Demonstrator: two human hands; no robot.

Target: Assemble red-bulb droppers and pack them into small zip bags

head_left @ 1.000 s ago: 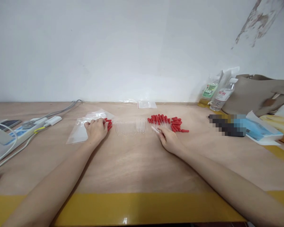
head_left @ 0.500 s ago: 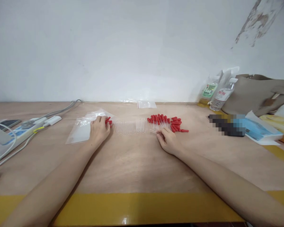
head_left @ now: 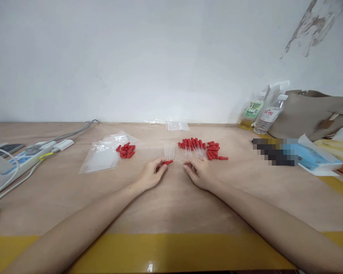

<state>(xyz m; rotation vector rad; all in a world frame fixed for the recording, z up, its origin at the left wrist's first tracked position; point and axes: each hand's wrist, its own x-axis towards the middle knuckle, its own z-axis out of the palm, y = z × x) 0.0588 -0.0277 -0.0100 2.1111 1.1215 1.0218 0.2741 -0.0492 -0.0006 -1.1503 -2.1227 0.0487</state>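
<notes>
Between its thumb and fingers my left hand (head_left: 154, 173) pinches a red rubber dropper bulb (head_left: 168, 162), tip pointing right. My right hand (head_left: 199, 172) grips a thin clear dropper tube (head_left: 179, 162), whose end faces the bulb across a small gap. Behind the hands lies a row of clear dropper tubes (head_left: 154, 153). Droppers with red bulbs fitted (head_left: 191, 144) lie in a fan just beyond my right hand. More red bulbs (head_left: 213, 149) sit to their right. On the left, a small pile of loose red bulbs (head_left: 125, 150) rests beside clear plastic bags (head_left: 101, 156).
A power strip (head_left: 23, 160) with cables lies at the left. Against the wall, a small clear bag (head_left: 177, 126) lies flat. At the right are two bottles (head_left: 270, 116), a grey-brown handbag (head_left: 308, 114) and a blue tissue pack (head_left: 317, 158). Yellow tape (head_left: 171, 251) edges the table.
My left hand has left the loose bulb pile and moved right with one bulb to the middle. My right hand shifted slightly left, still holding the tube.
</notes>
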